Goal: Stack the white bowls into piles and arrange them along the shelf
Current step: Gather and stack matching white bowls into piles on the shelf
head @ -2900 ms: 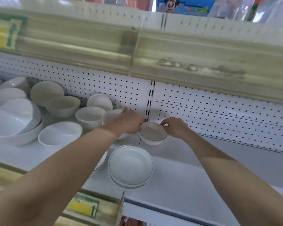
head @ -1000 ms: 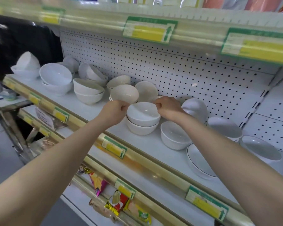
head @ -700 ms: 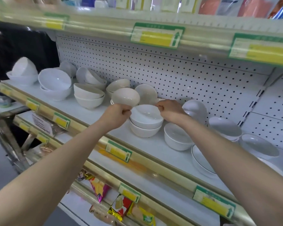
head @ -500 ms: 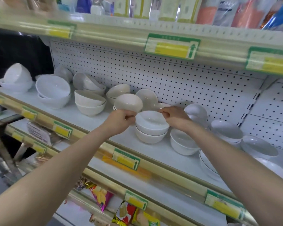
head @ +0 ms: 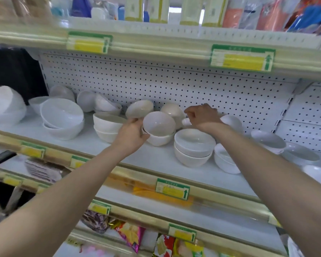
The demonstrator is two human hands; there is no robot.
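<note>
**White bowls, half sorted, on the shop shelf**

The left hand [head: 132, 135] grips a tilted bowl [head: 158, 123] at its left edge, with the thumb on the rim and the fingers curled under. This bowl leans inside a lower bowl [head: 160, 141] that stands on the white shelf [head: 152, 160]. The right hand [head: 202, 115] is further back, close to the pegboard wall [head: 174, 84]. Its fingers are curled downward over a small white rim, and I cannot tell if it holds something or not. Just to the right of the tilted bowl stands a pile of two bowls [head: 193, 147]. Beside that is a single bowl [head: 224, 162], partly hidden by the right forearm. To the left of the left hand is another pile of two [head: 106, 125], then a pair of larger bowls [head: 63, 117]. Green and yellow price labels [head: 172, 188] sit on the shelf edge, and snack packets [head: 130, 236] lie on the shelf below.
</note>
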